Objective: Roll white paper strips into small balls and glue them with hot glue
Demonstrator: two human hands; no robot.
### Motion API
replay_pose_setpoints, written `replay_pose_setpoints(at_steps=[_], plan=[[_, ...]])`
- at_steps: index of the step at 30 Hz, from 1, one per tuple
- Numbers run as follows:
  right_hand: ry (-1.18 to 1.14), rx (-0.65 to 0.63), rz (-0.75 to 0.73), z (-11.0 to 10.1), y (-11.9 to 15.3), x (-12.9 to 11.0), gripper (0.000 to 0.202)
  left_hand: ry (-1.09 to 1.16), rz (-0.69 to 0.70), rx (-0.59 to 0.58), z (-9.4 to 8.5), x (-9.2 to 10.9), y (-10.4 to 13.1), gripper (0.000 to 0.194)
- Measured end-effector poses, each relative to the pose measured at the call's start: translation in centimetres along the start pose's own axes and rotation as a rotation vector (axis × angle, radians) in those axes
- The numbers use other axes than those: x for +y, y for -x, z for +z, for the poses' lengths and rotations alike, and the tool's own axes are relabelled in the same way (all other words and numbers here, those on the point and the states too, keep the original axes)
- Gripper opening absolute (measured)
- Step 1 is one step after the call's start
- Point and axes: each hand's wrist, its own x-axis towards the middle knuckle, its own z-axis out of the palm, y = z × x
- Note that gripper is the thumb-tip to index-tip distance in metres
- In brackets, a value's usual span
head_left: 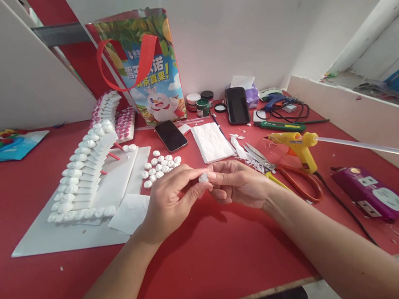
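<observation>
Between my two hands is a small white paper rosette (pixel 203 178), pinched by the thumb and fingers of my left hand (pixel 175 195). My right hand (pixel 236 181) grips its right side with thumb and forefinger; the other fingers curl underneath. Just behind my left hand lie loose white rosettes (pixel 158 167), several of them in rows. To the left stands a curved white paper structure (pixel 87 173) edged with the same rosettes, resting on a white board (pixel 33 243). A white paper sheet (pixel 131 211) lies partly behind my left wrist.
On the right are scissors (pixel 301 184), a yellow glue gun (pixel 296 144) with a long glue stick, and a purple power socket (pixel 372 191). Behind sit a stack of white tissues (pixel 212 142), a phone (pixel 171 136), paint jars (pixel 203 108) and a tall gift bag (pixel 149 76).
</observation>
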Motion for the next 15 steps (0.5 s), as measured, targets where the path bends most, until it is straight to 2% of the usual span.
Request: replay_pose_setpoints(at_steps=[3,7,11,15], plan=[[0.149,0.098,-0.096,0.1,-0.1,0.0,0.033,-0.035,-0.002,0.06,-0.2,-0.6,0.0,0.017],[0.399,0.296,-0.388,0.5,0.2,-0.1,0.024,-0.104,-0.021,0.104,-0.3,-1.0,0.0,0.013],[0.75,0.296,-0.596,1.0,0.7,0.1,0.011,-0.066,-0.077,0.146,0.1,-0.9,-0.1,0.01],[0.898,0.299,-0.676,1.1,0.6,0.7,0.014,-0.004,-0.117,0.148,0.3,-1.0,-0.2,0.009]])
